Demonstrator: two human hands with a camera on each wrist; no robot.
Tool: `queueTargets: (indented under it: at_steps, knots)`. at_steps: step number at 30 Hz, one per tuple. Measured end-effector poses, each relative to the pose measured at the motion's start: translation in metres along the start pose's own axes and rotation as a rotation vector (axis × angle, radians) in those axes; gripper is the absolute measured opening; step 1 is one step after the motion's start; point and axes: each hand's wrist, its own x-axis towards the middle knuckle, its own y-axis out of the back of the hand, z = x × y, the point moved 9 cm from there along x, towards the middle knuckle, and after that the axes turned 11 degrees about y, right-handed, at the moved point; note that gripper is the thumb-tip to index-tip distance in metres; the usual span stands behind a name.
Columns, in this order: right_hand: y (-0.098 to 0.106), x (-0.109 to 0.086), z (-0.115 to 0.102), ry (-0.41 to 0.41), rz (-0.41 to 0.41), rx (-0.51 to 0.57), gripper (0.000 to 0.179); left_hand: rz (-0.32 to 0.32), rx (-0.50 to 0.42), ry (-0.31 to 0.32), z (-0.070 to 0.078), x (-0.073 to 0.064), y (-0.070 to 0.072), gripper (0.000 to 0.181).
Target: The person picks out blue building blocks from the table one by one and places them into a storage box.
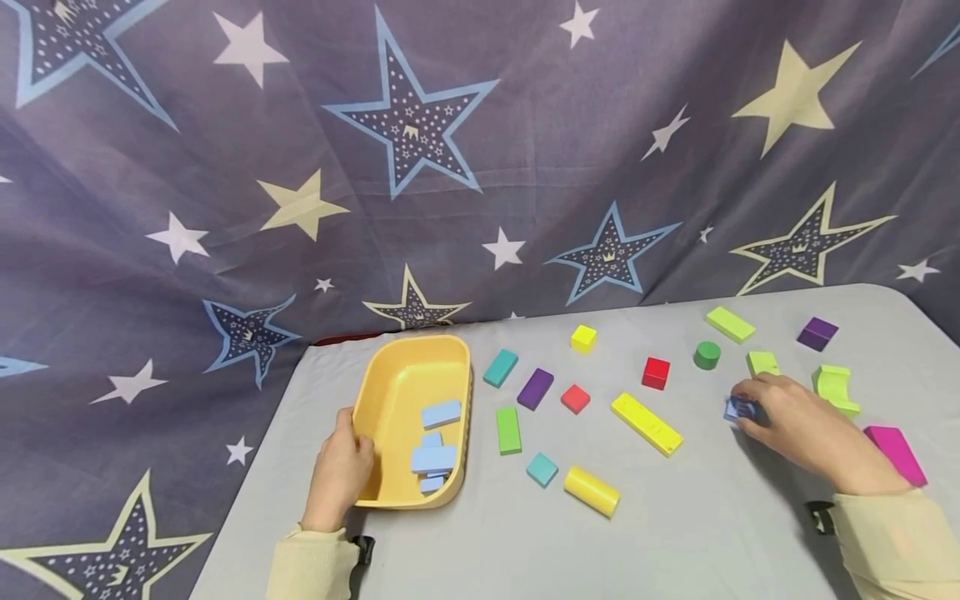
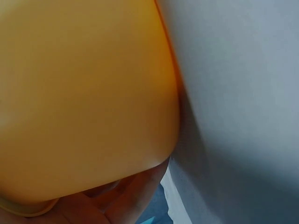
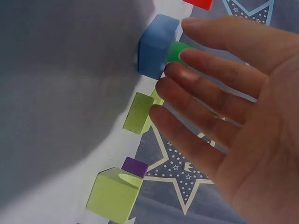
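My left hand (image 1: pixel 340 467) grips the left wall of a yellow plastic tray (image 1: pixel 390 396), thumb on the inside and fingers around the outside. In the left wrist view the tray wall (image 2: pixel 88 102) hides much of that hand. Several light blue blocks (image 1: pixel 433 458) lie in the tray's right part, some stacked. On the right, my right hand (image 1: pixel 806 425) reaches over a blue block (image 1: pixel 738 409) on the table. The right wrist view shows its fingers extended and spread, thumb and index fingertips close beside the block (image 3: pixel 156 46), not curled round it.
Between tray and right hand lie a yellow bar (image 1: pixel 647 423), a yellow cylinder (image 1: pixel 592 492), red blocks (image 1: pixel 656 372), teal and purple pieces. Around the right hand are a green cylinder (image 1: pixel 707 355), a lime arch (image 1: pixel 834 388) and a magenta block (image 1: pixel 897 454). A star-patterned cloth (image 1: pixel 525 167) hangs behind.
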Motion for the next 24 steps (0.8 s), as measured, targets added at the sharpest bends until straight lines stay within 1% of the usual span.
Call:
queueTargets:
  at_steps: [6,13,24]
  knots:
    - [-0.002,-0.001,0.002,0.005,0.006,0.000,0.030,0.005,0.000,-0.002,-0.001,0.000,-0.001,0.044]
    - [-0.005,-0.004,0.010,-0.013,-0.013,0.012,0.030,0.001,0.006,-0.002,-0.001,0.001,-0.002,0.045]
    - [-0.009,-0.005,0.016,-0.035,-0.046,0.012,0.030,-0.005,0.010,0.004,-0.003,0.003,-0.002,0.045]
